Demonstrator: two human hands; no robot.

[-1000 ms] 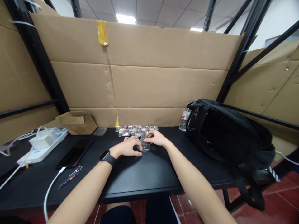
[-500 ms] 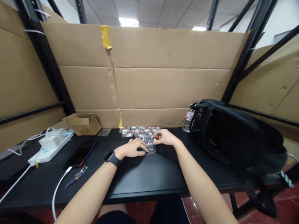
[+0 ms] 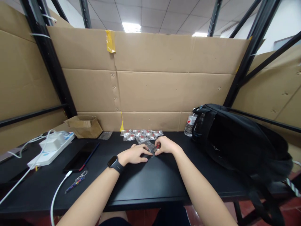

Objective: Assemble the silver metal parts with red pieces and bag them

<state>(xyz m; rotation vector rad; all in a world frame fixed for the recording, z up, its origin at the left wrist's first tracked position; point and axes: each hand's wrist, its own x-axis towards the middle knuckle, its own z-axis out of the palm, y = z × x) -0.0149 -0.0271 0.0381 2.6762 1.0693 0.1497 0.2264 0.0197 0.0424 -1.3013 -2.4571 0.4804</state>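
My right hand pinches a small round silver piece with a red centre; its exact kind I cannot make out. Beside it lies a clear plastic bag, touched by the stretched fingertips of my left hand. That hand rests with its fingers apart, palm down, a dark watch on the wrist. Just beyond both hands, several similar round pieces in clear packets are grouped near the back of the black table.
A black backpack and a water bottle stand at the right. On the left are a brown paper box, a flat clear bag, a phone, a key ring and a white power strip. Cardboard walls the back.
My right hand has drawn slightly nearer with the round piece, down to the bag's edge. My left fingers have shifted right over the bag, which has turned. The view has tilted slightly.
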